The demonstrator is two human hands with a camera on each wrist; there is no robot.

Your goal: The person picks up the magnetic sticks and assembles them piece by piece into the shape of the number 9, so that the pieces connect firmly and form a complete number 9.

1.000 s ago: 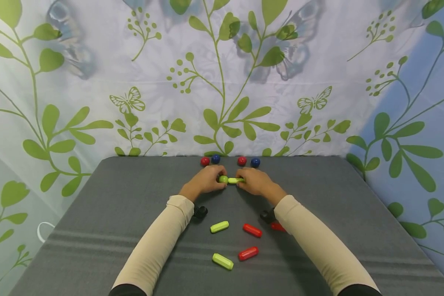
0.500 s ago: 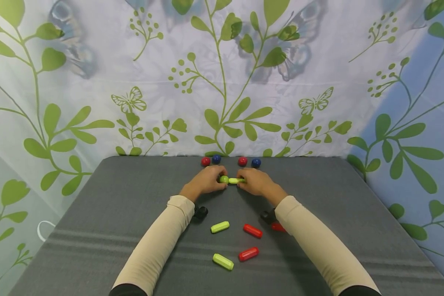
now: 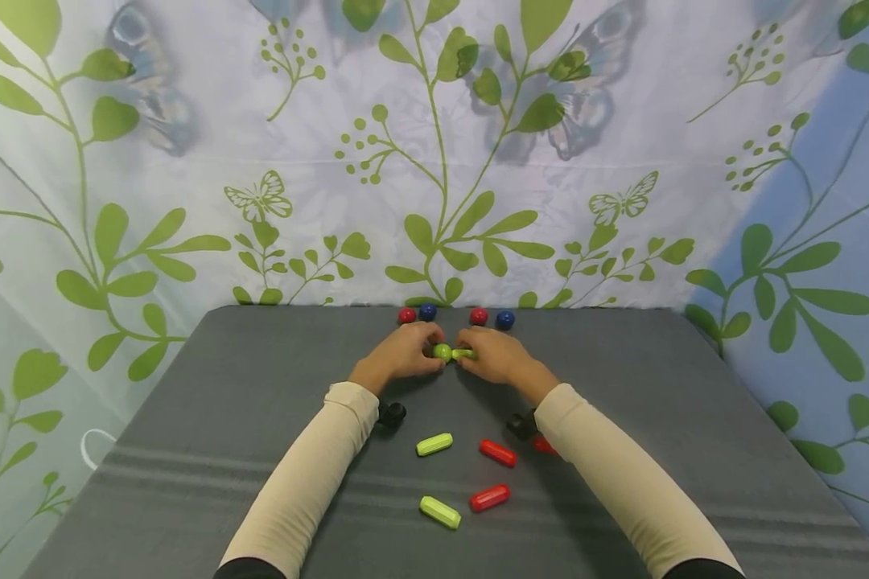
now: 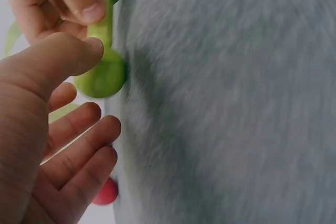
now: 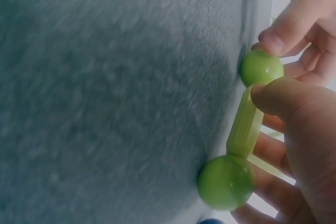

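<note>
A light green stick point(image 5: 245, 124) joins two green balls, one at either end, like a small dumbbell. Thumb and fingers of my left hand point(image 3: 404, 352) pinch the ball point(image 3: 442, 352) on the left end. My right hand point(image 3: 500, 356) grips the stick close to that ball, its thumb lying across the stick in the right wrist view. The other ball point(image 5: 226, 183) sits beside the right fingers in that view; in the head view the right hand hides it. The piece is close over the grey table point(image 3: 297, 338) toward its back edge.
Behind the hands stand two red balls point(image 3: 479, 316) and two blue balls point(image 3: 505, 319) along the back edge. Nearer lie two light green sticks point(image 3: 434, 444) and several red sticks point(image 3: 490, 497), one partly hidden by the right forearm. A leaf-patterned curtain point(image 3: 434, 161) closes off the back.
My right hand has shifted slightly left along the stick, closer to my left hand. The left hand keeps its pinch on the ball. The head view has turned slightly left.
</note>
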